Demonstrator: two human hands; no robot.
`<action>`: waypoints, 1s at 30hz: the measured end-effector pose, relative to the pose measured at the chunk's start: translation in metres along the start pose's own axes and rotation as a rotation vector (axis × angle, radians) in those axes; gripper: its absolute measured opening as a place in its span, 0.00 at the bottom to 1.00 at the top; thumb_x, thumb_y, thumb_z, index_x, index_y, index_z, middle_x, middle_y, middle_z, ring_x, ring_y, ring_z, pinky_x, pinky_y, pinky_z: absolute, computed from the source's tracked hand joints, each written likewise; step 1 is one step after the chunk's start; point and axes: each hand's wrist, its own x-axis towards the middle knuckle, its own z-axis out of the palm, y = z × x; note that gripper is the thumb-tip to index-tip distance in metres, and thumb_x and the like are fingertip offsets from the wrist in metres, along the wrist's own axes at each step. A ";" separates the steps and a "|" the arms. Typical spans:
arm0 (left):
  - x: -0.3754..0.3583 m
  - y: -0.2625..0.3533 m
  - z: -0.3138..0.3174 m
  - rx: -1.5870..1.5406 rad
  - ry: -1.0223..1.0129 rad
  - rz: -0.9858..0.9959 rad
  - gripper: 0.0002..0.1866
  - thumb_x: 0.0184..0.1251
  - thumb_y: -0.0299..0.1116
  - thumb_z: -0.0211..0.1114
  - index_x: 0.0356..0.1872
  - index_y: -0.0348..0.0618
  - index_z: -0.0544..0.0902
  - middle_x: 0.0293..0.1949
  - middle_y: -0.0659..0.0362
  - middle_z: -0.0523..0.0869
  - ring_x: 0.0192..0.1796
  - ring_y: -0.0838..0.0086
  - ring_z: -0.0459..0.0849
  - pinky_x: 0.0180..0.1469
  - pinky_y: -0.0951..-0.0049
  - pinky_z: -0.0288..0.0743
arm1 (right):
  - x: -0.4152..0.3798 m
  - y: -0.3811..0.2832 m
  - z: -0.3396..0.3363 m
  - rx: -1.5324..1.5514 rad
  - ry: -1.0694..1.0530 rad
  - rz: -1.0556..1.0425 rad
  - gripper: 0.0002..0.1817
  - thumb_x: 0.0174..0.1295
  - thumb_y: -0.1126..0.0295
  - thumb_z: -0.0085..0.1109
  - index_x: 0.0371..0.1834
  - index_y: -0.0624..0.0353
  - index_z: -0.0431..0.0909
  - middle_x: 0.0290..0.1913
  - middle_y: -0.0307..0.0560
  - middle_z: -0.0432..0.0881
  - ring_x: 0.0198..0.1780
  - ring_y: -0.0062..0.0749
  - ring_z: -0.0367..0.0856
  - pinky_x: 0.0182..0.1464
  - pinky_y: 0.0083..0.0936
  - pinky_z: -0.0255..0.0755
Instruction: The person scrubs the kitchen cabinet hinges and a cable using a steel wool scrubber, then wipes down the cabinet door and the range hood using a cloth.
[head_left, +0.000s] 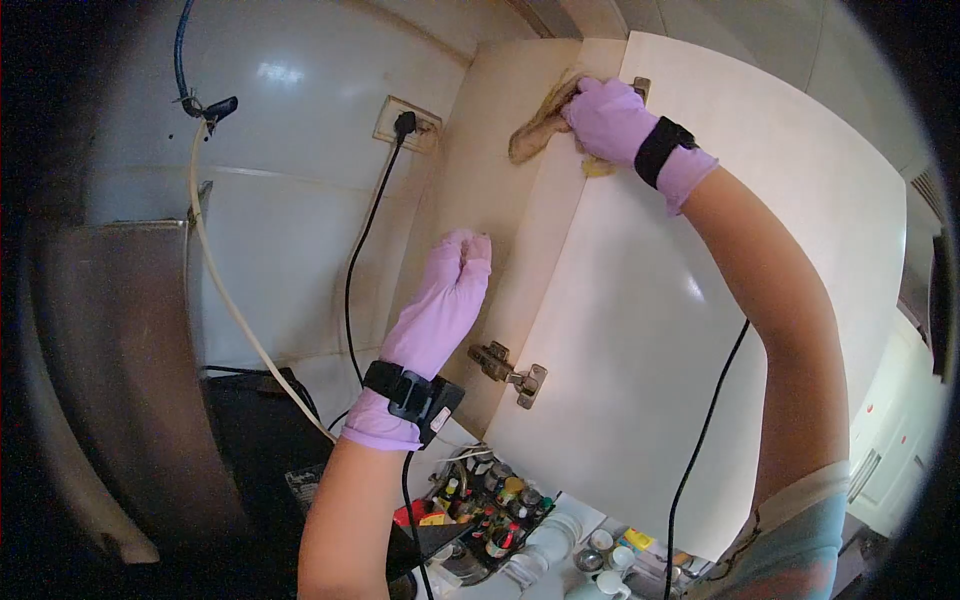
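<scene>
High up at the hinge edge of a white cabinet door (680, 260), my right hand (608, 120) in a lilac glove is closed on a brownish-yellow rag (545, 128). The rag lies against the cabinet's side panel, and a yellowish bit shows below my fingers. Lower and to the left, my left hand (458, 270), gloved the same way, is raised in front of the side panel (520, 225). Its fingers are drawn together, with nothing showing in them. Beneath it a metal hinge (508, 372) joins the panel and the open door.
A black plug (404, 123) sits in a wall socket, its cord hanging beside my left arm. At left are a cooker hood (130, 370) and a pale hose (230, 290). Below stand a tray of bottles and jars (500, 510) and stacked white dishes (553, 538).
</scene>
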 end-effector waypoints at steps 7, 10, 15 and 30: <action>-0.003 0.010 -0.007 -0.099 -0.063 -0.080 0.16 0.70 0.45 0.46 0.47 0.43 0.67 0.44 0.51 0.72 0.51 0.65 0.74 0.55 0.68 0.64 | -0.045 0.008 -0.011 -0.033 0.012 -0.082 0.10 0.56 0.67 0.49 0.36 0.61 0.75 0.31 0.46 0.76 0.32 0.36 0.77 0.27 0.28 0.75; 0.001 0.014 -0.010 0.034 -0.146 -0.196 0.29 0.67 0.60 0.38 0.57 0.48 0.64 0.55 0.50 0.71 0.61 0.59 0.69 0.62 0.65 0.58 | -0.061 -0.012 -0.016 0.043 0.166 -0.230 0.05 0.47 0.70 0.56 0.24 0.58 0.79 0.26 0.48 0.78 0.35 0.38 0.78 0.31 0.31 0.76; 0.002 0.016 -0.007 0.016 -0.178 -0.150 0.28 0.68 0.59 0.38 0.57 0.47 0.64 0.55 0.47 0.70 0.61 0.55 0.68 0.63 0.64 0.57 | -0.100 -0.092 -0.015 -0.078 0.084 -0.250 0.05 0.47 0.69 0.52 0.22 0.58 0.75 0.22 0.44 0.72 0.23 0.34 0.74 0.20 0.30 0.67; 0.006 0.021 -0.029 0.196 -0.040 -0.089 0.22 0.69 0.49 0.42 0.47 0.38 0.69 0.45 0.47 0.74 0.52 0.59 0.73 0.56 0.65 0.62 | -0.044 -0.042 -0.005 0.165 -0.084 0.033 0.16 0.50 0.62 0.50 0.42 0.53 0.76 0.42 0.45 0.77 0.49 0.39 0.73 0.48 0.41 0.66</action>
